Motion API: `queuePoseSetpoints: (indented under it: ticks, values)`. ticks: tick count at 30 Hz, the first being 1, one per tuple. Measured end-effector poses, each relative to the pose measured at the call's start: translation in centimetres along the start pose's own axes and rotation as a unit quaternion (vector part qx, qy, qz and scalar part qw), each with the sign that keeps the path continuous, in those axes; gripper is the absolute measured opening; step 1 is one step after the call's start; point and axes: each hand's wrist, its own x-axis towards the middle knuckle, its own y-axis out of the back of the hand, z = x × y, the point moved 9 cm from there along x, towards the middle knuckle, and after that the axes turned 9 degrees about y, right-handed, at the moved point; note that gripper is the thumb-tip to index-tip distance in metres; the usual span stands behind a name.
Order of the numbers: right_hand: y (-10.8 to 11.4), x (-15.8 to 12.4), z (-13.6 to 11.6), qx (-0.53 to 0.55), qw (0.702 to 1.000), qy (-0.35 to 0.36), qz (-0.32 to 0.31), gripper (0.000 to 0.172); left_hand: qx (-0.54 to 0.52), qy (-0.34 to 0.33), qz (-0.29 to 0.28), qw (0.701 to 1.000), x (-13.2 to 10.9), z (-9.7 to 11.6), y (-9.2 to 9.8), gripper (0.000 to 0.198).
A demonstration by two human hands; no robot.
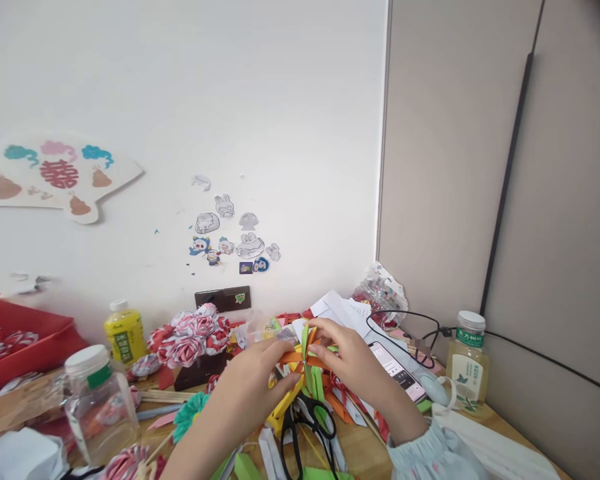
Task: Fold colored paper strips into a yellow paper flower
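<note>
Above the cluttered table, my left hand (253,380) pinches the left side of a small piece of folded orange and green paper strips (305,357). From the other side my right hand (343,353) closes on the same piece, thumb and fingers at its top and right edge. The strips spread out from a narrow middle. Right below lie black-handled scissors (307,427), handles toward me. Yellow folded paper (283,407) sits under my left fingers, partly hidden. Green and orange strips lie around the scissors.
A clear empty jar (100,407), a yellow-labelled bottle (125,332) and red-and-white paper roses (193,337) stand left. A teal flower (190,415) lies near my left forearm. At right are a lit phone (395,370), a black cable (437,333) and a drink bottle (467,363).
</note>
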Motion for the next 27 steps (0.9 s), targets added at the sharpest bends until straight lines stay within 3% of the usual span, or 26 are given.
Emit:
queuePoseSetpoints:
  ticks: [5,8,11,15,20,23,27]
  values:
    - [-0.6,0.0,-0.5,-0.001,1.000,0.001,-0.004,0.031,-0.144,0.039,-0.052,0.987,0.4,0.0,-1.2,0.021]
    - [-0.6,0.0,-0.6,0.012,1.000,-0.007,0.001,0.031,-0.184,0.067,-0.049,0.979,0.8,-0.3,-1.4,0.027]
    - [0.0,0.0,-0.8,-0.019,1.000,0.006,0.018,0.020,-0.217,0.066,-0.046,0.973,0.9,-0.3,-1.4,0.025]
    - [1.0,-0.1,-1.5,-0.069,0.996,0.049,0.027,0.006,-0.246,0.095,0.011,0.964,1.0,-1.2,-0.6,0.028]
    - [-0.1,-0.1,-2.7,-0.092,0.990,0.101,-0.040,0.017,-0.282,0.123,0.080,0.948,1.0,-2.0,0.4,0.031]
    - [-0.7,-0.1,-3.3,-0.104,0.987,0.110,-0.043,0.019,-0.355,0.150,0.071,0.920,1.0,-2.4,-0.1,0.033]
    - [-1.6,-0.2,-4.1,-0.134,0.983,0.114,-0.054,0.017,-0.478,0.175,0.081,0.857,0.8,-2.7,-0.9,0.030]
